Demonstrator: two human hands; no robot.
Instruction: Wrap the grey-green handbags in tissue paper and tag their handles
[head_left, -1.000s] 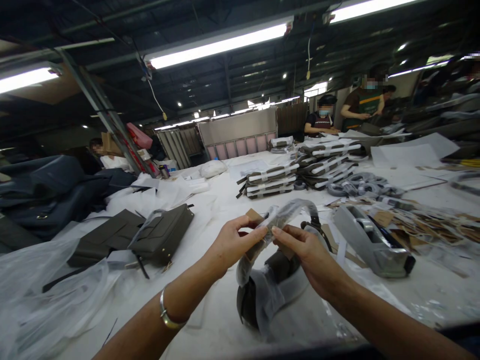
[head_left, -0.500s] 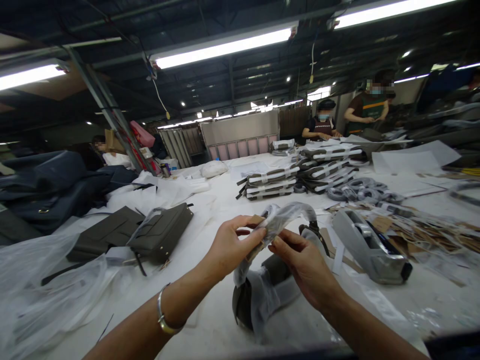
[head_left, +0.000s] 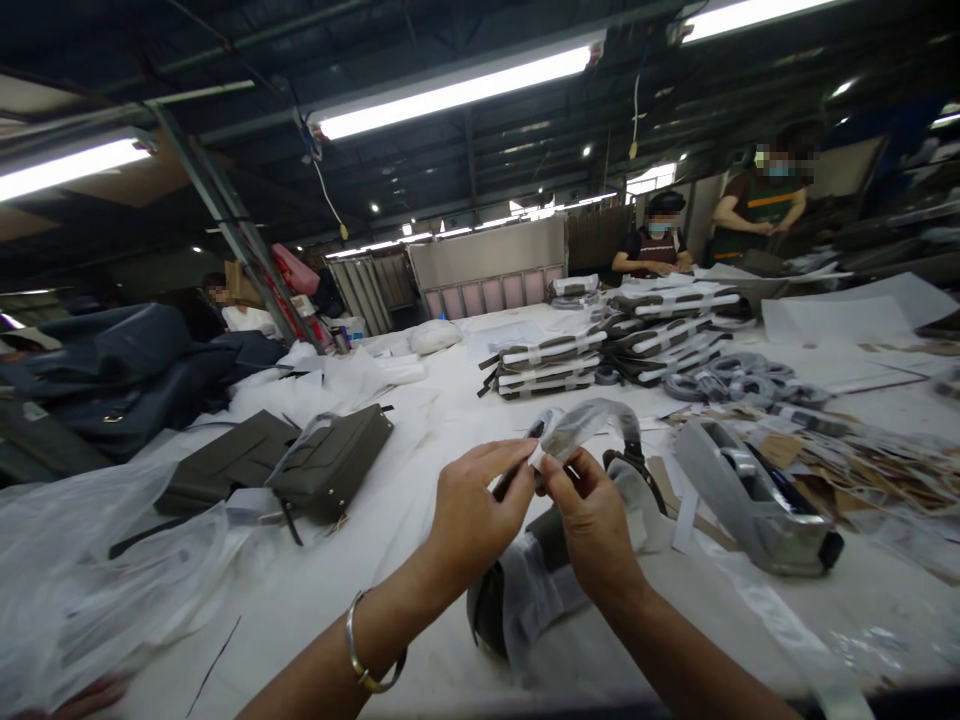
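Observation:
A dark olive handbag (head_left: 551,545), partly covered in translucent wrapping, stands on the table in front of me. Its curved handle (head_left: 600,415) rises above it, wrapped in clear film. My left hand (head_left: 480,500), a bangle on its wrist, pinches the handle's wrapping from the left, fingers closed. From the right, the thumb and fingers of my right hand (head_left: 589,510) close on the same spot. Between the fingertips shows a small white piece (head_left: 537,456), too small to name for sure. Both hands partly hide the handle's left side.
A tape dispenser (head_left: 757,500) sits to the right, beside brown paper tags (head_left: 847,465). Wrapped handles (head_left: 750,380) and stacked bags (head_left: 551,365) lie behind. Olive bags (head_left: 330,465) and plastic sheeting (head_left: 67,570) are left. Another person's hand (head_left: 90,695) shows at bottom left. Two people work farther back.
My left fingers have stretched toward the right fingertips, and a white piece now shows between them. My right hand has turned more upright. The view has shifted slightly.

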